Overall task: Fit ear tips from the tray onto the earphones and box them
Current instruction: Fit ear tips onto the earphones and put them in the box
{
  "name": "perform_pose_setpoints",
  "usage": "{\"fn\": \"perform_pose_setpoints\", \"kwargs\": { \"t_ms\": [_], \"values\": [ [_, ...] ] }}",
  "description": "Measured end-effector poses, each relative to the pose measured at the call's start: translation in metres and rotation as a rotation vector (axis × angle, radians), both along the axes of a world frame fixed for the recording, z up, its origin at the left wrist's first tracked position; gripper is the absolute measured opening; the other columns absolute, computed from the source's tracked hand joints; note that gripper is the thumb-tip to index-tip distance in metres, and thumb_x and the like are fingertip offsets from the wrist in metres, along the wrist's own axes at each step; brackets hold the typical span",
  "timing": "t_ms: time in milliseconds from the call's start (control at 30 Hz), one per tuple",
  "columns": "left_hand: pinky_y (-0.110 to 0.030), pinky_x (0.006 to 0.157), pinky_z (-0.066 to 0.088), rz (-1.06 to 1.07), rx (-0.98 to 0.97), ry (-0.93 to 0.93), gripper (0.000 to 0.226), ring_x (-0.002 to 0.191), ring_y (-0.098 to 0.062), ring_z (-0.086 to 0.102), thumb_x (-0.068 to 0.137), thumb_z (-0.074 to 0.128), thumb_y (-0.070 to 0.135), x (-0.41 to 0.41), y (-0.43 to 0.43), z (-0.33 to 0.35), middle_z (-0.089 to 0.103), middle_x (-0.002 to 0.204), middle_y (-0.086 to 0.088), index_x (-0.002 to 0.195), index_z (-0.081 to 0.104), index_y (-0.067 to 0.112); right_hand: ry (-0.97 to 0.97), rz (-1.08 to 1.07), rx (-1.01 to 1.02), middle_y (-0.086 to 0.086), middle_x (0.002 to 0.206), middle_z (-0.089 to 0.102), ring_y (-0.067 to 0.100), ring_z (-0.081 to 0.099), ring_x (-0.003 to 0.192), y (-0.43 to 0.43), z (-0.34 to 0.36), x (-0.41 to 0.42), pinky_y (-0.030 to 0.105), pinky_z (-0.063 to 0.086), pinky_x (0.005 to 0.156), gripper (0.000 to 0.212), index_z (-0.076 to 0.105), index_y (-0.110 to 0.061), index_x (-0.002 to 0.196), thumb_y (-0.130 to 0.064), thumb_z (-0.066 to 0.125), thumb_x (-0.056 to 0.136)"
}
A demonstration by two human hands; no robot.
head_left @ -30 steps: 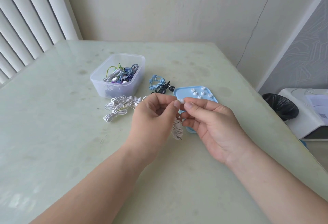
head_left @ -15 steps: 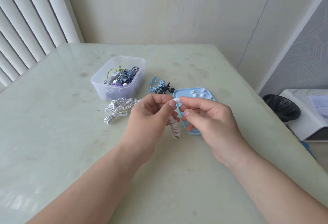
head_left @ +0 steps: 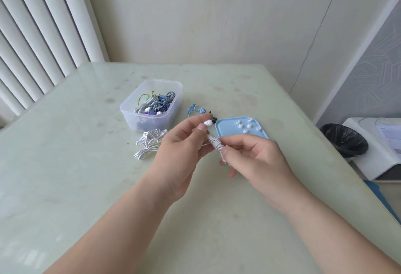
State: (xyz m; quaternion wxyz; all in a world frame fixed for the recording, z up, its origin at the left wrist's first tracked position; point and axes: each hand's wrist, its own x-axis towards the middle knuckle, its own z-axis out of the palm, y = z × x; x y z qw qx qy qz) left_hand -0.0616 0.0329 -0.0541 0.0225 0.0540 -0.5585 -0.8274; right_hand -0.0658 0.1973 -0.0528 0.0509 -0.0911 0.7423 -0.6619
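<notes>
Nearest me, my right hand (head_left: pixel 258 161) pinches the near end of the wound white earphones (head_left: pixel 215 144) between thumb and forefinger, its other fingers loosely curled. My left hand (head_left: pixel 180 150), just to the left, grips the far end, thumb and forefinger closed below a bud that wears a white ear tip (head_left: pixel 208 123). The bundle is held off the table (head_left: pixel 86 165), its long axis running from near right up to far left, the tipped bud pointing away from me. I cannot see a second bud, so I cannot tell whether it has a tip yet.

Just beyond my right hand lies the blue tray (head_left: pixel 227 130) with loose ear tips (head_left: pixel 240 125); that hand is the nearer for fetching one. Farther and to the left stands the clear box (head_left: pixel 149 123), already holding coloured earphones, and my left hand is closer to it. Between box and left hand lies another white bundle (head_left: pixel 149 142).
</notes>
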Motion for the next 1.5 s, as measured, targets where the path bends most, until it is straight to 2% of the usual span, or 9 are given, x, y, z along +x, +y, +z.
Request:
{"fn": "perform_pose_setpoints", "kwargs": {
  "t_ms": [233, 400, 500, 633, 800, 1067, 1267, 1400, 1500],
  "values": [
    [-0.043, 0.102, 0.056, -0.233, -0.068, -0.091, 0.024, 0.108, -0.039, 0.072, 0.106, 0.055, 0.014, 0.006, 0.003, 0.001, 0.072, 0.117, -0.027, 0.116, 0.071, -0.002, -0.062, -0.165, -0.110, 0.006, 0.080, 0.077, 0.019, 0.068, 0.068, -0.003, 0.005, -0.002, 0.035, 0.053, 0.060, 0.007, 0.077, -0.012, 0.096, -0.016, 0.075, 0.090],
    [-0.036, 0.101, 0.057, -0.175, -0.183, -0.014, 0.016, 0.100, -0.025, 0.075, 0.099, 0.068, 0.011, 0.006, -0.010, 0.011, 0.072, 0.113, -0.028, 0.111, 0.077, 0.006, -0.055, -0.194, -0.063, -0.006, 0.061, 0.065, 0.007, 0.053, 0.050, -0.014, 0.020, -0.008, 0.022, 0.041, 0.050, 0.015, 0.075, -0.011, 0.091, -0.027, 0.077, 0.090],
    [-0.040, 0.099, 0.059, -0.014, -0.278, -0.035, 0.013, 0.090, -0.020, 0.078, 0.096, 0.072, 0.011, -0.001, -0.025, 0.023, 0.078, 0.101, -0.018, 0.108, 0.078, 0.011, -0.038, -0.179, 0.002, -0.011, 0.073, 0.068, 0.000, 0.053, 0.045, -0.026, 0.037, -0.016, 0.014, 0.043, 0.048, 0.020, 0.073, -0.018, 0.093, -0.038, 0.071, 0.093],
    [-0.031, 0.082, 0.061, 0.223, -0.582, -0.003, 0.011, 0.080, -0.020, 0.078, 0.092, 0.074, 0.010, -0.027, -0.060, 0.050, 0.079, 0.079, -0.005, 0.098, 0.076, 0.019, -0.034, -0.124, 0.009, 0.001, 0.099, 0.073, 0.006, 0.064, 0.061, -0.046, 0.053, -0.035, 0.026, 0.046, 0.054, 0.012, 0.073, -0.018, 0.097, -0.030, 0.070, 0.096],
    [-0.022, 0.051, 0.050, 0.298, -0.889, -0.054, 0.011, 0.070, -0.025, 0.069, 0.089, 0.075, 0.011, -0.094, -0.107, 0.067, 0.075, 0.089, -0.004, 0.092, 0.073, 0.022, -0.081, -0.014, -0.005, 0.014, 0.099, 0.074, 0.012, 0.067, 0.066, -0.072, 0.059, -0.055, 0.026, 0.045, 0.050, 0.009, 0.074, -0.013, 0.095, -0.020, 0.069, 0.096],
    [-0.030, 0.083, 0.057, 0.143, -1.262, -0.088, 0.016, 0.096, -0.025, 0.072, 0.089, 0.077, 0.018, -0.164, -0.123, 0.054, 0.075, 0.109, -0.002, 0.105, 0.078, 0.020, -0.075, 0.023, -0.010, 0.012, 0.095, 0.075, 0.012, 0.067, 0.065, -0.084, 0.066, -0.075, 0.028, 0.046, 0.051, 0.008, 0.074, -0.014, 0.093, -0.020, 0.069, 0.096],
    [-0.033, 0.085, 0.053, 0.078, -1.741, 0.031, 0.031, 0.107, -0.028, 0.065, 0.091, 0.061, 0.005, -0.170, -0.136, 0.056, 0.068, 0.119, -0.002, 0.109, 0.075, 0.026, -0.055, 0.015, 0.110, 0.011, 0.093, 0.075, 0.010, 0.067, 0.062, -0.083, 0.062, -0.082, 0.026, 0.048, 0.049, 0.012, 0.073, -0.014, 0.094, -0.011, 0.062, 0.098],
    [-0.036, 0.079, 0.058, -0.167, -1.872, -0.090, 0.031, 0.100, -0.034, 0.069, 0.093, 0.051, 0.009, -0.158, -0.131, 0.049, 0.073, 0.107, -0.013, 0.114, 0.074, 0.013, -0.043, 0.008, 0.219, 0.009, 0.092, 0.074, 0.014, 0.067, 0.064, -0.080, 0.053, -0.079, 0.028, 0.052, 0.051, 0.020, 0.072, -0.016, 0.094, -0.006, 0.055, 0.098],
    [-0.035, 0.076, 0.057, -0.140, -1.853, -0.081, 0.041, 0.101, -0.032, 0.067, 0.090, 0.049, 0.004, -0.148, -0.128, 0.056, 0.071, 0.118, -0.010, 0.122, 0.071, 0.016, -0.011, -0.001, 0.358, 0.001, 0.087, 0.073, 0.022, 0.070, 0.073, -0.071, 0.044, -0.077, 0.030, 0.053, 0.056, 0.016, 0.072, -0.021, 0.091, -0.010, 0.061, 0.096]
  ]
}}
